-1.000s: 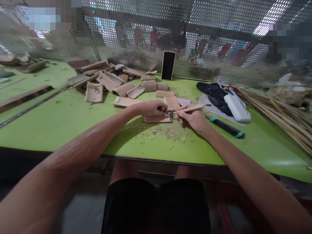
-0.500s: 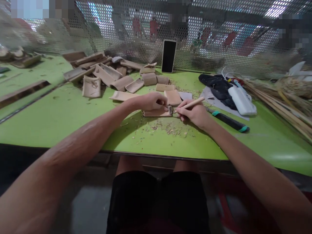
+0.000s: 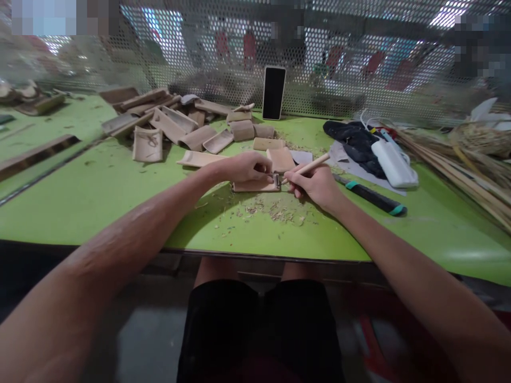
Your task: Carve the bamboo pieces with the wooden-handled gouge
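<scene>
My left hand (image 3: 251,167) is closed, its curled fingers pressing on a split bamboo piece (image 3: 251,186) that lies flat on the green table. At the fingertips, near the right end of this bamboo, sits a small metallic-looking object (image 3: 276,181); its kind is too small to make out. My right hand (image 3: 315,183) grips a pale, pencil-like wooden stick (image 3: 313,164) in a writing hold. The stick slants down to the left, its thin tip close beside the small object. Whether the tip touches cannot be made out. Another curved bamboo piece (image 3: 280,159) lies just behind the fingers.
Shavings (image 3: 275,210) litter the green table (image 3: 120,213). A pile of bamboo pieces (image 3: 171,122) lies behind left. A phone (image 3: 274,93) stands upright against the perforated screen. To the right are a black-and-teal handle (image 3: 375,198), a white device (image 3: 395,164), dark cloth (image 3: 351,143) and long strips (image 3: 447,165).
The view has shifted slightly. My right hand and the wooden stick have moved very little, and my left hand stays on the bamboo piece.
</scene>
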{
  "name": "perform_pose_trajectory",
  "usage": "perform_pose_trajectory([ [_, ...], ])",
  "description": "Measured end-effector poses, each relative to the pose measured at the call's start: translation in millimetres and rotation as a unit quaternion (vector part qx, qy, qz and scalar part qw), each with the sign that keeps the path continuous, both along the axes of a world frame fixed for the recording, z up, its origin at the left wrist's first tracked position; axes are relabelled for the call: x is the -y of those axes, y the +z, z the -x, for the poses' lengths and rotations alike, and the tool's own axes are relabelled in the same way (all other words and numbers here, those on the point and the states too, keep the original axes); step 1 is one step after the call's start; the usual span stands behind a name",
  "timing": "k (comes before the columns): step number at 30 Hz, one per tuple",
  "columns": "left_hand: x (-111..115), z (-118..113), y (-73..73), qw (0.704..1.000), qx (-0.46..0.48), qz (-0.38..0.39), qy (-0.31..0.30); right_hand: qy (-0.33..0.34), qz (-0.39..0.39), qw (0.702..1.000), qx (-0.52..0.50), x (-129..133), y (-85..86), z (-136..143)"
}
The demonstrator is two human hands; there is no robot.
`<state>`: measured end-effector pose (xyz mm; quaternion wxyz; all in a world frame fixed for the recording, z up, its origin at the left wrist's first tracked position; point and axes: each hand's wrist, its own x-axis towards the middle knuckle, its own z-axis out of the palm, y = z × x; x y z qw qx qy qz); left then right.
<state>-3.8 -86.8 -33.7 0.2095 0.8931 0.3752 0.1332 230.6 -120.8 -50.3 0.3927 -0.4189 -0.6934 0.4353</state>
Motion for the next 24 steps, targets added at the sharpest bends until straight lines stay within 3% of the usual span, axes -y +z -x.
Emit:
perform_pose_trajectory([
  [13, 0.6, -1.5, -1.8, 1.000, 0.001, -0.008, 0.021, 0.001, -0.003, 1.000, 0.011, 2.2, 3.3, 1.3],
  [24, -3.3, -4.5, -5.3, 0.999, 0.018, -0.043, -0.017, 0.009, 0.010, 1.000, 0.011, -0.3, 0.5, 1.1],
])
